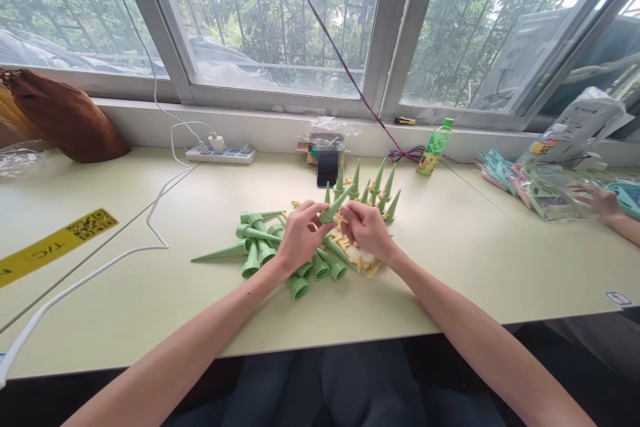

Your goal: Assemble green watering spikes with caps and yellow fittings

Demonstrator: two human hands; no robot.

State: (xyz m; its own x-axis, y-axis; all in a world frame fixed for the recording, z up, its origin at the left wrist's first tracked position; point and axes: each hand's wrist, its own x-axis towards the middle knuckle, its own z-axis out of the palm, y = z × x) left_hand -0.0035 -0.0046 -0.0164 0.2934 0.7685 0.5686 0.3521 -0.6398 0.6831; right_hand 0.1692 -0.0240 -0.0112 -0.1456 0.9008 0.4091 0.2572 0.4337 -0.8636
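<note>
My left hand [299, 235] is closed around a green cone-shaped plastic spike [334, 207], its tip pointing up and to the right. My right hand [367, 229] pinches a small yellow plastic piece [342, 219] right against that spike. Under both hands lies a pile of several green spikes [260, 247] on their sides. Several more green spikes [381, 188] stand upright just behind my right hand. Small yellow pieces [367, 268] are scattered below my right wrist.
The pale green table [450, 260] runs under a window. A white power strip [221, 155] with a white cable [100, 267] lies at the back left, beside a brown bag [65, 117]. A green bottle [435, 147] stands back right. Another person's hand [603, 201] touches packaged goods [545, 190].
</note>
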